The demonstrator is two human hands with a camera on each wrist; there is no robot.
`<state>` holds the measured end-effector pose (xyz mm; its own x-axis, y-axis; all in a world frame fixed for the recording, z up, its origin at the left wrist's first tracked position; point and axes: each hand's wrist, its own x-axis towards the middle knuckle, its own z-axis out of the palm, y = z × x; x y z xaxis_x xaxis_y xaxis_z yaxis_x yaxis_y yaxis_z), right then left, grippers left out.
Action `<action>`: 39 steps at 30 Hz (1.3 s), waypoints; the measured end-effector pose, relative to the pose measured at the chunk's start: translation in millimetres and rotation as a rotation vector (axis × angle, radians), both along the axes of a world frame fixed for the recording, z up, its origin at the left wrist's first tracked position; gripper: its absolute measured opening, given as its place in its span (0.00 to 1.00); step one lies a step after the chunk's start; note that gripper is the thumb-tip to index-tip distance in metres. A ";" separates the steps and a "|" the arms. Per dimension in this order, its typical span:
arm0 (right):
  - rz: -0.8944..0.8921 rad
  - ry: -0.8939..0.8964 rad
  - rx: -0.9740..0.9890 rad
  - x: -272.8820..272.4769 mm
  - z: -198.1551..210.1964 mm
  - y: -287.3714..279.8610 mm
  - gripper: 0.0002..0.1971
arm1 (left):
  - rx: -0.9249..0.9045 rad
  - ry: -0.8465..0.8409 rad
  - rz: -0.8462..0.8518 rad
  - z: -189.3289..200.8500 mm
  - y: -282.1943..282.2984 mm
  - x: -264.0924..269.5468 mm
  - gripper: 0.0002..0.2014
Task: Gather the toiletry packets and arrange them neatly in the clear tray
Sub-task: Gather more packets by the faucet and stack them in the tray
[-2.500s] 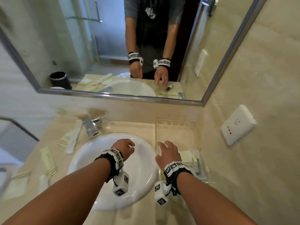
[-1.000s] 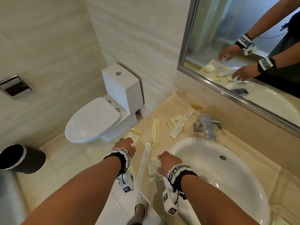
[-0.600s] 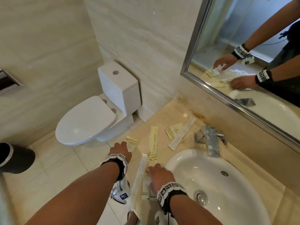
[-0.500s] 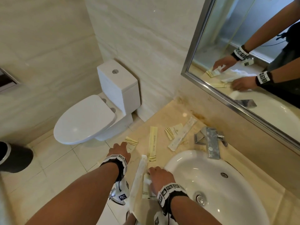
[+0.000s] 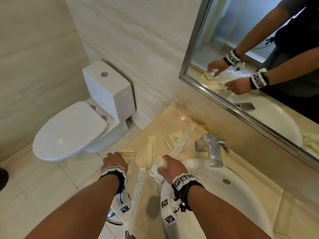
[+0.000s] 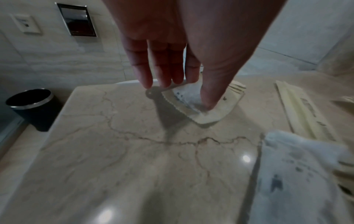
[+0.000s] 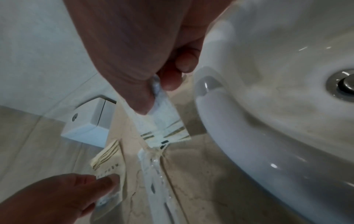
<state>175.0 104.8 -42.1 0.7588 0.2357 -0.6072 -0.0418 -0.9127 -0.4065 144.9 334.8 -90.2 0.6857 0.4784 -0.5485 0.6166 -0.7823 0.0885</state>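
Observation:
Several cream and white toiletry packets lie on the beige counter (image 5: 179,118) left of the basin. My right hand (image 5: 170,165) (image 7: 157,94) pinches a white packet with striped ends (image 5: 156,167) (image 7: 164,121) between thumb and fingers, lifted off the counter. My left hand (image 5: 113,158) (image 6: 185,94) is on a small cream packet (image 6: 220,112) (image 7: 107,159) at the counter's left edge, thumb on top, fingertips at its far edge. A long white packet (image 5: 138,192) (image 7: 155,174) lies between my hands. The clear tray is out of view.
A long yellow packet (image 5: 151,149), a small square packet (image 5: 173,139) and another long white packet (image 5: 183,142) lie near the faucet (image 5: 214,149). The white basin (image 5: 241,195) is to the right, the toilet (image 5: 72,131) and a black bin (image 6: 32,109) beyond the counter's left edge.
My view swung from the tray side to the counter left of the basin. The right hand picked a packet up off the counter; the left hand settled on the packet at the edge.

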 end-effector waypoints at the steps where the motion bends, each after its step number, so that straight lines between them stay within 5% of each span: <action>1: -0.019 0.009 0.014 0.8 -0.2 2.6 0.28 | -0.009 -0.003 -0.007 -1.1 0.9 1.5 0.23; 18: -0.156 0.064 0.198 20.4 4.6 30.0 0.26 | -0.340 -0.094 -0.107 35.2 -9.8 35.3 0.11; 27: -0.140 -0.056 0.122 36.1 5.9 24.9 0.23 | -0.621 -0.166 -0.149 46.8 -40.6 47.1 0.05; 33: -0.267 -0.015 0.168 38.1 -6.5 27.6 0.16 | -0.624 -0.096 -0.256 38.4 -43.9 48.9 0.23; 39: -0.209 -0.122 -0.007 47.4 -16.5 28.1 0.23 | -0.431 -0.093 -0.254 21.8 -34.9 58.2 0.26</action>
<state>222.3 132.9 -58.7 0.8586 0.0616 -0.5089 -0.1812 -0.8922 -0.4137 203.1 300.0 -68.4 0.8063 0.0340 -0.5905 0.3860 -0.7867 0.4818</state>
